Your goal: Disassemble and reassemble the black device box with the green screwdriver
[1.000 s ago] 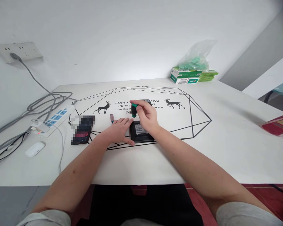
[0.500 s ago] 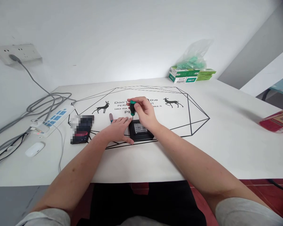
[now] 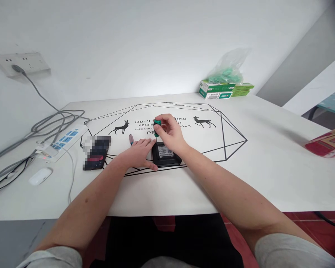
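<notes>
A flat black box with a white label lies on the table. My left hand braces its left side, fingers by the back corner and thumb by the front corner. My right hand grips a green-and-black screwdriver by the handle. The shaft stands nearly upright over the box's back left corner; its tip is too small to make out. Just behind my left hand lies a second screwdriver with a pinkish handle, partly hidden by the fingers.
Left of my hands are a partly blurred phone, a white earbud case, a power strip and coiled grey cables. Green-and-white boxes under a plastic bag stand at the back. A red package is at the right.
My right fingers have shifted slightly around the screwdriver handle. My left hand and the black box keep their places; the whole view has moved a little.
</notes>
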The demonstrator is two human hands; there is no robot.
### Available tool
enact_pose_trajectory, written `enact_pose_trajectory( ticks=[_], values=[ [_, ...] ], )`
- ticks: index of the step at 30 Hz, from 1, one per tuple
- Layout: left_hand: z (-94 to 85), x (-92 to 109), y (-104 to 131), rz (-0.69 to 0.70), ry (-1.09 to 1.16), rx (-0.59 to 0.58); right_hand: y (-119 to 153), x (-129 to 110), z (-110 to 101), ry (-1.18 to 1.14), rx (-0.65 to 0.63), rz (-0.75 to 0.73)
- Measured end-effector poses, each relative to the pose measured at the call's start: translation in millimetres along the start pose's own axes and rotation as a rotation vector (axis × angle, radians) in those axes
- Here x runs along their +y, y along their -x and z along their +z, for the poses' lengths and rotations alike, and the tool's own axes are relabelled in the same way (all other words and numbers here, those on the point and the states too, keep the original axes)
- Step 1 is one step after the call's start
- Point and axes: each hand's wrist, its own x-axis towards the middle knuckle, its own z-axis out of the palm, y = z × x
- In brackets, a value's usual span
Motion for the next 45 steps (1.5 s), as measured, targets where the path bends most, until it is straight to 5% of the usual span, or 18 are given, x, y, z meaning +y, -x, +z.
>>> enact_pose_trajectory(
  ticks=[6, 11, 25, 29, 33, 36, 39, 41, 45],
  values=[
    [-0.6, 0, 0, 0.011, 0.01, 0.006, 0, 0, 1, 0.088, 0.045, -0.003],
    [-1.3, 0, 0, -0.007, 0.009, -0.009, 1, -2, -3, -0.099, -0.085, 0.06],
    [3.3, 0, -2, 0.019, 0.014, 0.013, 0, 1, -1, 0.128, -0.042, 0.02],
    [7.4, 0, -6, 0.085, 0.055, 0.047, -6, 2, -13, 0.168, 0.138, 0.046],
    [7.7, -1, -7, 0.126, 0.112, 0.108, -17, 15, -50, 0.427, 0.316, 0.048],
    [4.4, -2, -5, 0.142, 0.141, 0.142, -21, 31, -80, 0.754, 0.211, 0.161],
    [-0.2, -3, -1, 0.153, 0.148, 0.178, -19, 41, -96, 1.081, -0.125, 0.571],
    [-2.7, -5, 1, 0.161, 0.139, 0.209, -17, 42, -97, 1.165, -0.276, 0.746],
    [-4.2, -8, -1, 0.105, 0.137, 0.294, -15, 30, -88, 1.186, -0.403, 0.847]
  ],
)
